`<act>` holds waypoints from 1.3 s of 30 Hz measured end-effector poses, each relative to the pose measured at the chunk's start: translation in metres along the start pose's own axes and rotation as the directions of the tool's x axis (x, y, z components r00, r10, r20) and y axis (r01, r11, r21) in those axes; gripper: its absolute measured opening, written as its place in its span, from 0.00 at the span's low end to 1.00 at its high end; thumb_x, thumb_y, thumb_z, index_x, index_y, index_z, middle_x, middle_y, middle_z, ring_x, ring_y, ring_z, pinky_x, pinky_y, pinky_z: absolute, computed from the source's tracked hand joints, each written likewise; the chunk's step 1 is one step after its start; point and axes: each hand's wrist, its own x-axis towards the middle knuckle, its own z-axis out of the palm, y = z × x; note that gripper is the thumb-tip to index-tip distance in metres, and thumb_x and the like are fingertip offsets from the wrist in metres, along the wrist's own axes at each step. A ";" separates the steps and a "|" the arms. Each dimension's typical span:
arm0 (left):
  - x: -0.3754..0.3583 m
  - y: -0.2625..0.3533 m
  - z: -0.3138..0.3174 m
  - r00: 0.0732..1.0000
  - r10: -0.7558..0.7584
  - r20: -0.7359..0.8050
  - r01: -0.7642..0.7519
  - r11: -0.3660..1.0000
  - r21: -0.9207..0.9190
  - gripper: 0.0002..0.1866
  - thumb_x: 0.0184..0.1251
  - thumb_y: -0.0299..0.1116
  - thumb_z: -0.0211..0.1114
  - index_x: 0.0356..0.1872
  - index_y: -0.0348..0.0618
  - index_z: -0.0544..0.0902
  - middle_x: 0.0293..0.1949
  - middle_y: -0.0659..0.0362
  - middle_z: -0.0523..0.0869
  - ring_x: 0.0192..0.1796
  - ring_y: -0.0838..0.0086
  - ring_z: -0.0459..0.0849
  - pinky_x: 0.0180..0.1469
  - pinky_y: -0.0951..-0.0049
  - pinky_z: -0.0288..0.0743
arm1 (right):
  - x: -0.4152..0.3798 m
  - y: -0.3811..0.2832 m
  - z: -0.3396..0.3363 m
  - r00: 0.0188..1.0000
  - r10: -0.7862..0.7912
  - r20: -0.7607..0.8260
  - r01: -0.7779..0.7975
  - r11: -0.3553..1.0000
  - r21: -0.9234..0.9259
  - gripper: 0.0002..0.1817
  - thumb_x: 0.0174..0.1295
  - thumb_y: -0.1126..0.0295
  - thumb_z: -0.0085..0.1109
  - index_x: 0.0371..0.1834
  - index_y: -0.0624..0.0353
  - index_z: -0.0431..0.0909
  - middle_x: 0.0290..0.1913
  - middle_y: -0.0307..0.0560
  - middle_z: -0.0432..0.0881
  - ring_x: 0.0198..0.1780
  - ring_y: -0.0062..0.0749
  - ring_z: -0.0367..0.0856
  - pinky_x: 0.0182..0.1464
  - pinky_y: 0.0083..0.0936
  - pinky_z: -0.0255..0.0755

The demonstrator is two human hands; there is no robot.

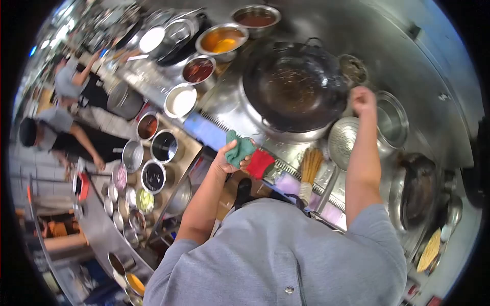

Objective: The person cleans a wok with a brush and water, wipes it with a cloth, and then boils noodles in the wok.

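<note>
My left hand [224,157] is closed around a folded green cloth [239,148], in front of the wok. A red cloth [260,163] lies against the green one, by my fingertips. My right hand [363,101] is closed in a fist to the right of the wok, just below a small round metal vessel [353,70]. What the fist holds, if anything, is hidden. Between my arms sits the large dark wok [296,84], with some brownish liquid or residue at its bottom. A perforated strainer [344,140] lies under my right forearm.
A bamboo brush [310,171] stands at the stove's front edge. To the right are a metal basin [393,120] and a second wok [418,191]. Bowls of sauce [199,70] line the left, beside a counter of ingredient containers [153,176]. Two co-workers [71,127] stand farther left.
</note>
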 end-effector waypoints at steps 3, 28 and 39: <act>-0.039 -0.025 -0.008 0.981 0.165 -0.107 -0.160 0.986 0.046 0.30 0.48 0.45 0.63 0.51 0.44 0.66 0.29 0.53 0.74 0.24 0.71 0.73 0.27 0.73 0.69 | 0.004 -0.021 0.040 0.983 0.109 -0.147 0.013 0.761 0.649 0.05 0.52 0.79 0.37 0.22 0.66 0.63 0.17 0.39 0.61 0.16 0.24 0.65 0.15 0.17 0.62; 0.012 0.028 -0.025 0.889 -0.007 -0.458 0.091 0.983 0.162 0.16 0.53 0.49 0.55 0.34 0.48 0.75 0.30 0.60 0.77 0.30 0.71 0.75 0.33 0.70 0.70 | -0.222 0.008 0.083 0.877 -0.315 -0.362 0.460 0.768 0.446 0.07 0.49 0.82 0.40 0.17 0.62 0.61 0.18 0.39 0.64 0.17 0.21 0.65 0.18 0.14 0.67; 0.127 0.040 0.007 0.822 -0.298 -0.486 0.375 0.925 0.068 0.16 0.48 0.42 0.63 0.34 0.47 0.71 0.31 0.59 0.73 0.34 0.68 0.72 0.39 0.61 0.71 | -0.257 0.129 0.235 0.901 -0.409 -0.142 0.414 0.719 0.559 0.19 0.54 0.82 0.38 0.48 0.76 0.48 0.25 0.43 0.64 0.19 0.24 0.68 0.21 0.19 0.68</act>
